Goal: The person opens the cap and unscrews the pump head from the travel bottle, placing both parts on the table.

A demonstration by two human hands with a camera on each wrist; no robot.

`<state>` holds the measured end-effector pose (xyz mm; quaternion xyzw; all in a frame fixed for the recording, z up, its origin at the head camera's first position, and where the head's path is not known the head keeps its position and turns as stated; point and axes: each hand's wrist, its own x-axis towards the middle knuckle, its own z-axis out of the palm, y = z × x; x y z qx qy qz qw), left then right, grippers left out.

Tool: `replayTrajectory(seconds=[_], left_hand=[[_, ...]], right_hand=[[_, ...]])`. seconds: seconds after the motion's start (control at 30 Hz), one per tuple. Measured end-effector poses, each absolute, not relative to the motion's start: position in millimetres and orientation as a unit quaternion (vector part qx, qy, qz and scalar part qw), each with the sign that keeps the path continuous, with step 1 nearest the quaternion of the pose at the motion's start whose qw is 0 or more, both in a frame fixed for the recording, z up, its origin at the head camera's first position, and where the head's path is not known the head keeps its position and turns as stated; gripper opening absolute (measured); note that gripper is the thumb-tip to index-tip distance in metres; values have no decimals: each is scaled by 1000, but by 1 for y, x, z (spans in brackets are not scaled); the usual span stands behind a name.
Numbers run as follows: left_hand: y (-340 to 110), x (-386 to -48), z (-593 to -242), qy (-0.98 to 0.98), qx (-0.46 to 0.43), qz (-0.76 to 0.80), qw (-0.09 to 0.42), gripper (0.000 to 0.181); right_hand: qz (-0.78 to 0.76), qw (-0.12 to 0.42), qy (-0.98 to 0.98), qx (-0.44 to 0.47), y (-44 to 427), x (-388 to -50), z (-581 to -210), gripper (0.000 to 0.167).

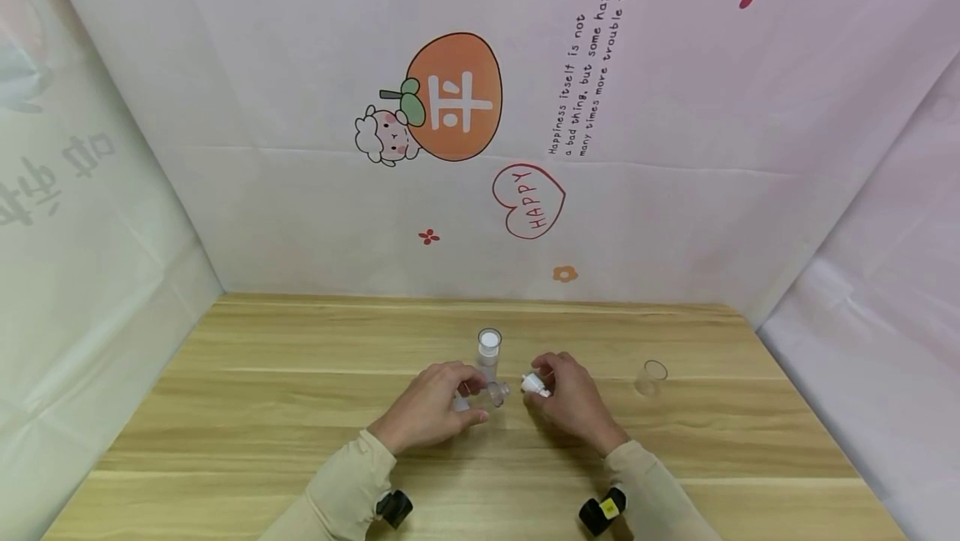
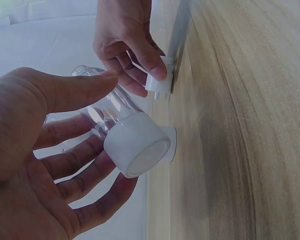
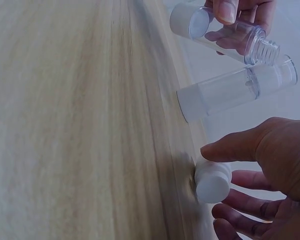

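My left hand [image 1: 433,406] holds a clear bottle [image 2: 137,142] tilted above the table, fingers and thumb round its sides. This bottle has a white base, and its bare threaded neck [image 3: 266,50] points toward the right hand. The right hand [image 1: 573,395] pinches a white pump head [image 1: 534,384] between thumb and fingers, low over the table and apart from the bottle. In the right wrist view the pump head's rounded white end [image 3: 213,187] shows beside the thumb. Just behind the left hand, a second clear bottle [image 3: 227,95] stands upright with its white top under a clear cap.
A loose clear cap [image 1: 651,379] stands on the wooden table [image 1: 300,374] to the right of the right hand. White printed cloth [image 1: 675,216] hangs behind the table's far edge and along both sides. Dark wrist cameras [image 1: 395,508] sit on both sleeves.
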<state>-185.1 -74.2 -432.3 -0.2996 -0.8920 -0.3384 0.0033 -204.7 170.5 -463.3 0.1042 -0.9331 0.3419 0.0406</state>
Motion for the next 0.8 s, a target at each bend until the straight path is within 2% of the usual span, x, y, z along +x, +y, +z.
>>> replayTrajectory(seconds=[0.8], left_hand=[[-76, -185, -433, -893, -286, -347, -4, 34]], right_hand=[[303, 57, -944, 115, 168, -198, -453, 42]])
